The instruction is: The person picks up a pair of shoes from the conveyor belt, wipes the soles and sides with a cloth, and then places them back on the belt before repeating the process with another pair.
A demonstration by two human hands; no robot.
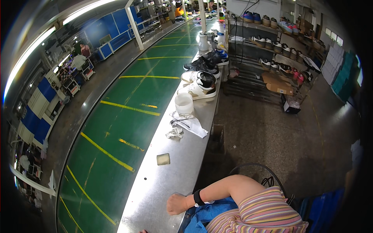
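My right hand [176, 204] rests closed in a fist on the metal bench [149, 202], near its edge, with a dark band on the wrist. Nothing shows in that fist. Only a sliver of my left hand [144, 231] appears at the bottom edge, so its fingers are mostly hidden. Farther up the bench lie a small black round piece [145, 178] and a yellowish rectangular block [163, 159]. Beyond these are a crumpled white rag [174, 133], a white sheet [196, 126] with a thin dark tool on it, and a white tub [183, 104].
White-and-black shoes [198, 86] and dark shoes [204, 66] stand farther along the bench. A green conveyor belt [128, 124] with yellow lines runs alongside. Shoe racks [268, 50] stand at the right. A black cable [260, 166] loops behind my right arm.
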